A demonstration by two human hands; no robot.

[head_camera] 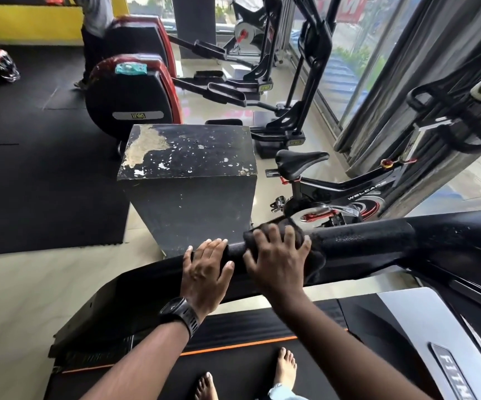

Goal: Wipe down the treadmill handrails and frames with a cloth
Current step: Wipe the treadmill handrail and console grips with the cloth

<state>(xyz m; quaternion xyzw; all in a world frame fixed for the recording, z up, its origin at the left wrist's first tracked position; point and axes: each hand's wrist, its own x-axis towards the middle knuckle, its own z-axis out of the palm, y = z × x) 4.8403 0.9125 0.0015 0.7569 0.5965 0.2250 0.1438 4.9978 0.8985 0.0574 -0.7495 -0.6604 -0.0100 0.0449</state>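
The treadmill's black padded handrail (360, 241) runs across the lower middle, sloping down to the left. A dark cloth (315, 262) is wrapped over the rail, and my right hand (279, 261) presses on it with fingers spread over the top. Just to its left, my left hand (204, 269), with a black watch on the wrist, rests on the bare rail, fingers curled over it. Below lie the treadmill belt (233, 368) with an orange edge stripe and the silver frame (424, 327) at right. My bare feet stand on the belt.
A worn black box (190, 174) stands just beyond the rail. A black exercise bike (334, 189) is to its right, elliptical trainers (135, 96) behind. Black floor mats (31, 168) lie at left, windows at right. A person stands at far top left.
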